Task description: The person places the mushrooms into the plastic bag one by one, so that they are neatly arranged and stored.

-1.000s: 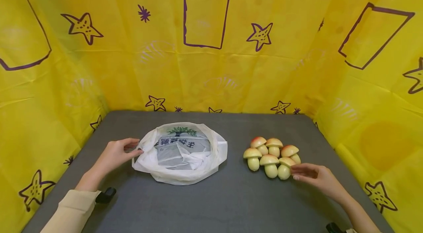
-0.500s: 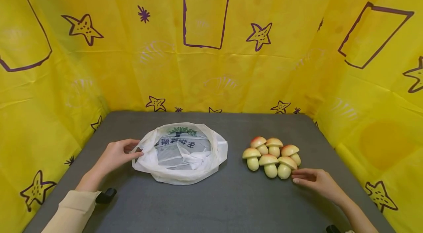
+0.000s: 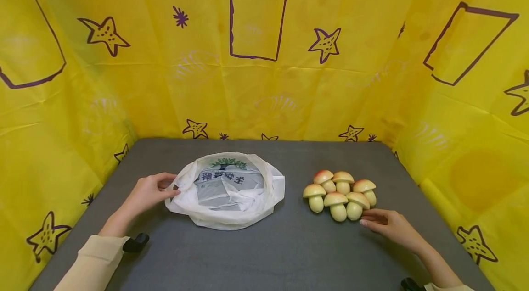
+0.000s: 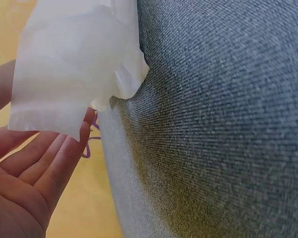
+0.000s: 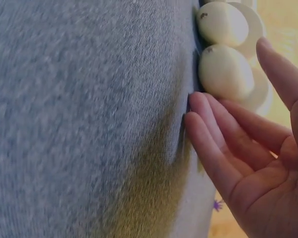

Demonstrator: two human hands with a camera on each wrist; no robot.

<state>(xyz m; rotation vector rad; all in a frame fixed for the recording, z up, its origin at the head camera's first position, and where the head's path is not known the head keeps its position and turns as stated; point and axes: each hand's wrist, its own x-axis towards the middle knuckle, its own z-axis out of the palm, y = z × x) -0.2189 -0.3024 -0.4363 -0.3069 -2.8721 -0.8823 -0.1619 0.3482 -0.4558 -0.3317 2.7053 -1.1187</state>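
Observation:
A white plastic bag (image 3: 231, 220) with dark lettering and a green tree print lies with its mouth spread on the table. My left hand (image 3: 150, 190) pinches its left rim between thumb and fingers; in the left wrist view a flap of the bag (image 4: 74, 74) hides the fingertips. To the right, several toy mushrooms (image 3: 336, 206) with cream stems and yellow-red caps sit in a tight cluster. My right hand (image 3: 390, 226) rests low beside the nearest right mushroom (image 3: 354, 210), fingers extended, their tips right at its stem. In the right wrist view the thumb stands apart from the fingers.
The dark grey table (image 3: 264, 259) carries both the bag and the cluster. Yellow cloth walls (image 3: 264, 98) with purple drawn stars and frames enclose its back and sides. Black straps (image 3: 136, 243) sit at the wrists.
My right hand has drawn slightly back, then moved left again against the cluster, where the front right mushroom has shifted a little. The left hand and bag stay nearly the same.

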